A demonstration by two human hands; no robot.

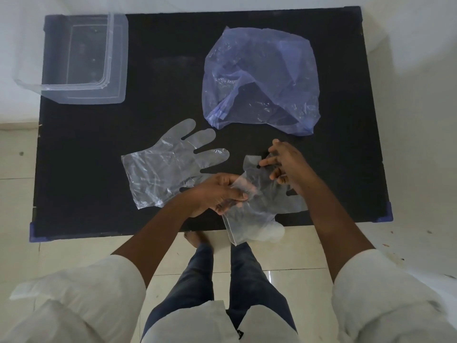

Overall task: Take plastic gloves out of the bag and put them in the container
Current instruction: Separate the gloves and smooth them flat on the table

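Note:
A crumpled blue plastic bag (259, 80) lies on the black table at the back right. A clear plastic container (84, 58) stands empty at the back left corner. One clear plastic glove (170, 164) lies flat near the table's middle, fingers pointing right. A second clear glove (257, 209) hangs over the front edge. My left hand (217, 194) pinches its cuff side. My right hand (286, 167) rests on its finger end, fingertips touching the plastic.
The black table (173, 45) has blue corner guards at its front corners (33, 231). A pale tiled floor lies below, with the person's legs and a bare foot (195, 237) just in front of the table's edge.

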